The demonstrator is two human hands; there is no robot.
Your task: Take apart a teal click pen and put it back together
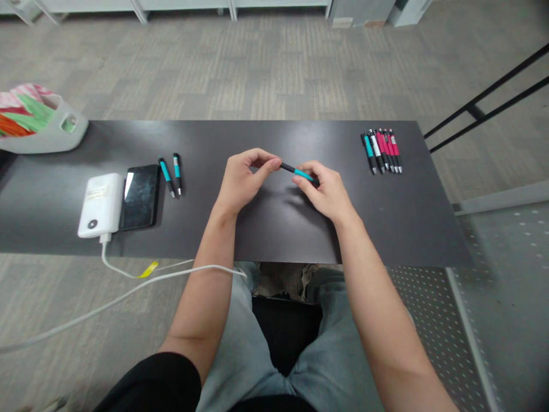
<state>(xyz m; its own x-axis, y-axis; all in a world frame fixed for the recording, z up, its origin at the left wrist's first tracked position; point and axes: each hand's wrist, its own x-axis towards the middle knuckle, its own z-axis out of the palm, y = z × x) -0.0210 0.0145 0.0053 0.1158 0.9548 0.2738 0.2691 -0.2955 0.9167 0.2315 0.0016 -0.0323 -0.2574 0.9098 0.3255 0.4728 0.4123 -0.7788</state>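
Teal-and-black pen (302,174) pinched by both hands (243,182) (325,190), white power bank (100,207), print (96,193) unreadable

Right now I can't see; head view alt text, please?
The left hand and right hand hold a teal pen above a dark table. A row of pens lies at right; two more teal pens, a phone and a white power bank lie at left.

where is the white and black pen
In the head view, the slim white-and-black pen lies on the right of the dark table, between a teal-and-black pen and pink-and-black pens.
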